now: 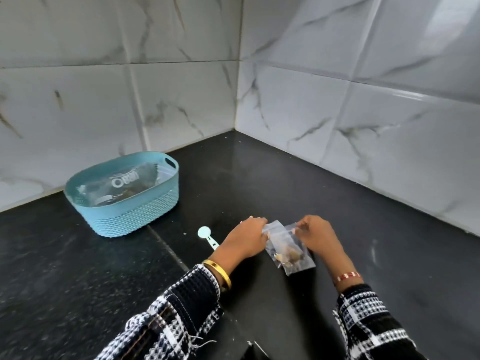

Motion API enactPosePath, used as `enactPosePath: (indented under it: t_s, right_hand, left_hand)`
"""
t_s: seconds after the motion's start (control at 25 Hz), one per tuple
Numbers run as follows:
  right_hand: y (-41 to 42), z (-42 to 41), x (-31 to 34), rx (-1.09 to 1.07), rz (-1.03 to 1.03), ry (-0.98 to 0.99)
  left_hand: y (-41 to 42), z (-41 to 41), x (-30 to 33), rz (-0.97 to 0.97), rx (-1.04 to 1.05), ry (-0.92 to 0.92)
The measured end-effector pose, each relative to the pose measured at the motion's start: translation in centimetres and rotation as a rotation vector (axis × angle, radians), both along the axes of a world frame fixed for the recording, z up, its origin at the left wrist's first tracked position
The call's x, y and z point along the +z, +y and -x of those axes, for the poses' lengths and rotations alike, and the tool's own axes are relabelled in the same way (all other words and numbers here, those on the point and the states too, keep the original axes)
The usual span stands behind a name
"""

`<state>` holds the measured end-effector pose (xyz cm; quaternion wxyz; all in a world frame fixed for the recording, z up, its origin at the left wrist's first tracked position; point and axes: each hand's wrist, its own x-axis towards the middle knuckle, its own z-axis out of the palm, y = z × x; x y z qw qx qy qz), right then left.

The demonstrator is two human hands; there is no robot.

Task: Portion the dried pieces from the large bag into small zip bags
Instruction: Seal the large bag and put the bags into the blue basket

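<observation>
Two small clear zip bags lie together on the black counter, each with brown dried pieces inside. My left hand (249, 236) pinches the top edge of the left small bag (272, 245). My right hand (318, 236) pinches the top edge of the right small bag (298, 258). The large clear bag (124, 183) with white lettering lies inside the blue basket (135, 216) at the back left. A pale blue measuring spoon (206, 236) lies on the counter just left of my left wrist.
The black counter (78, 268) meets white marble-look tiled walls (337, 100) in a corner behind my hands. A seam in the counter runs diagonally from the basket toward my left arm. A dark object's corner shows at the bottom edge (255, 352).
</observation>
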<state>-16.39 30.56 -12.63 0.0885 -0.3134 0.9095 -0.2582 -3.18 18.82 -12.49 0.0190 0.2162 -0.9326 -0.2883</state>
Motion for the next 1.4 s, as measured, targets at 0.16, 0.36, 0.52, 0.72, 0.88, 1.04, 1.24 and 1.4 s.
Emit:
enactPosePath:
  t_s: [0.16,0.36,0.52,0.72,0.88,1.04,1.24,1.4]
  right_hand:
    - [0.8,-0.2,-1.7,-0.026,0.024,-0.085]
    - [0.8,-0.2,-2.1,-0.034,0.146,-0.131]
    - [0.4,-0.2,-1.0,0.076,0.229,-0.174]
    - [0.3,0.2,-1.6,0.044,0.285,-0.217]
    - [0.2,-0.1,-2.0,0.058,0.254,-0.186]
    - [0.0,-0.6,-1.3,0.056,0.313,-0.203]
    - [-0.7,-1.2,-0.2,0.017,0.428,-0.303]
    - [-1.0,-1.7,0.2,0.023,0.413,-0.329]
  left_hand:
    - [0.0,1.0,-1.5,-0.167,0.147,0.069]
    - [-0.6,1.4,-1.8,-0.271,0.328,0.062]
    - [-0.5,1.3,-1.7,-0.494,0.354,0.171]
    - [0.7,1.1,-0.8,-1.011,0.404,0.254]
    - [1.4,0.9,-0.9,-0.928,0.382,0.302]
    - [1.8,0.8,-0.4,-0.802,0.417,0.379]
    - [1.6,0.3,0.5,-0.583,0.356,0.432]
    - [0.9,-0.2,0.5,-0.429,0.372,0.417]
